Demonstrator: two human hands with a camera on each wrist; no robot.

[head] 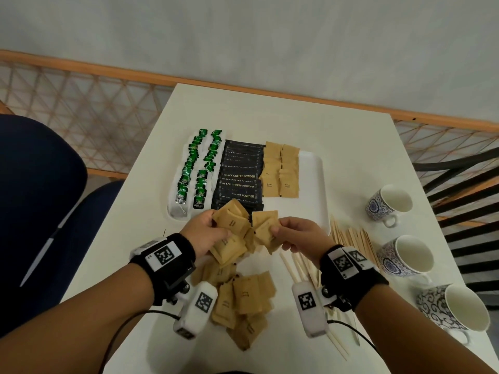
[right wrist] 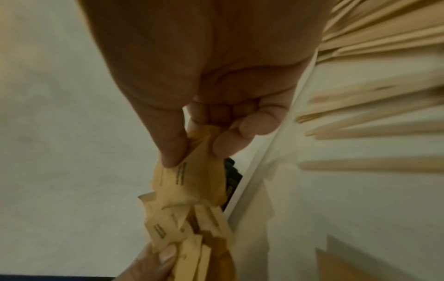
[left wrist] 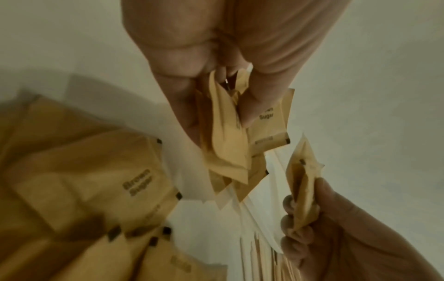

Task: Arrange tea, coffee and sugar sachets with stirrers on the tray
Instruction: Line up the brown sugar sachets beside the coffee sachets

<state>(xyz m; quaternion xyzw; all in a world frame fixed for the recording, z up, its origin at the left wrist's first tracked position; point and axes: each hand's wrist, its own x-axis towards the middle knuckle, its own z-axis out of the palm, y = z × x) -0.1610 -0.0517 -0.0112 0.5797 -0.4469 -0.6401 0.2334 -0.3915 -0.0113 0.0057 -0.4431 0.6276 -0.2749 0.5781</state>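
Note:
A white tray holds rows of green tea sachets, black coffee sachets and brown sugar sachets. Just in front of the tray's near edge, my left hand grips a fanned bunch of brown sugar sachets. My right hand pinches a few more brown sugar sachets beside it. The left wrist view shows the left hand's bunch of sachets between thumb and fingers; the right wrist view shows the pinched sachets. Loose sugar sachets lie under my wrists. Wooden stirrers lie right of my right hand.
Three patterned cups stand along the table's right edge. A dark blue chair is at the left. Black rails run at the far right. The tray's right strip is bare.

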